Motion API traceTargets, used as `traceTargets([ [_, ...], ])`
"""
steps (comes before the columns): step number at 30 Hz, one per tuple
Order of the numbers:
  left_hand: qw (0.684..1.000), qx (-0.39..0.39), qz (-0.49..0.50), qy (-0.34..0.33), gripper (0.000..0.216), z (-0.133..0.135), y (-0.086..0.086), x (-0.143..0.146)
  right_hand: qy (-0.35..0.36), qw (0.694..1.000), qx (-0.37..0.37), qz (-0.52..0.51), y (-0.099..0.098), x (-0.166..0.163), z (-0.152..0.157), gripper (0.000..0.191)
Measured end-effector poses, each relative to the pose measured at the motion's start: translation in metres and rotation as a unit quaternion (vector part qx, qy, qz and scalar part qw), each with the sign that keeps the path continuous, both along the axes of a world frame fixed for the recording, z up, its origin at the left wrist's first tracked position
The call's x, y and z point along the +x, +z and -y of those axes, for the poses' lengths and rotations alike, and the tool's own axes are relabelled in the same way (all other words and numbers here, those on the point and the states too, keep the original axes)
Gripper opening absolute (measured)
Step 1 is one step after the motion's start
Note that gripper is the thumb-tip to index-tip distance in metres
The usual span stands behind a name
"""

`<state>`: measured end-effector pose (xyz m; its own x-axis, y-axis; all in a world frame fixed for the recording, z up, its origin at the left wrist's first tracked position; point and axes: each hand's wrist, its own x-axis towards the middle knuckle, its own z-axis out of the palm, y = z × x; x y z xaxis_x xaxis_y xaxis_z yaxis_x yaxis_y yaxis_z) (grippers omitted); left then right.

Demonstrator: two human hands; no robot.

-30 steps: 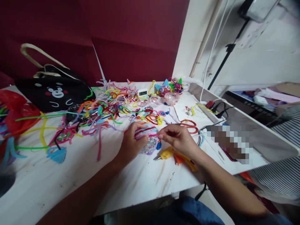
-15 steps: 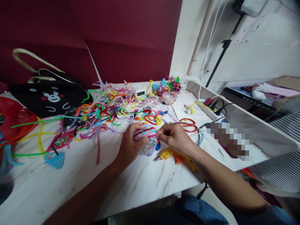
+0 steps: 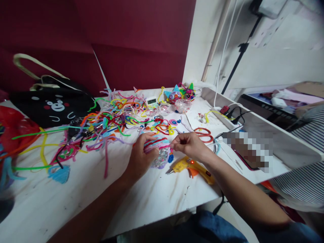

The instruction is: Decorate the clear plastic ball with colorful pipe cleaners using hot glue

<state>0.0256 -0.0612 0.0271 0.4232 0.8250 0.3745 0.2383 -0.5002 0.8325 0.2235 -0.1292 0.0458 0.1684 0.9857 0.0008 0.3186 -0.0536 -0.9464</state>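
Tabletop [image 3: 141, 202]: white, with brown veins | tangled pile of pipe cleaners [image 3: 124, 118]: behind the hands | yellow hot glue gun [image 3: 186, 164]: beside right forearm, red light on it | left hand [image 3: 140, 152]: fingers curve around transparent ball [image 3: 162, 153], striped on top, between both hands | right hand [image 3: 189, 145]: fingers narrow, pinching pink pipe cleaner [image 3: 166, 146] at the ball's right side

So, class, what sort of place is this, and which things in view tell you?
Probably a craft workspace: the white table holds a heap of fuzzy coloured stems, a yellow glue gun and orange-handled scissors. Whether it is a home or a workshop, the picture can't settle.
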Motion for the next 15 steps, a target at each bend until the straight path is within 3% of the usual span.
traceTargets([
  [15, 1.0, 0.0, -0.001, 0.004, 0.024, 0.0, 0.001, 0.0, 0.007, 0.993, -0.083, -0.08, 0.013, 0.003, -0.006, 0.007],
])
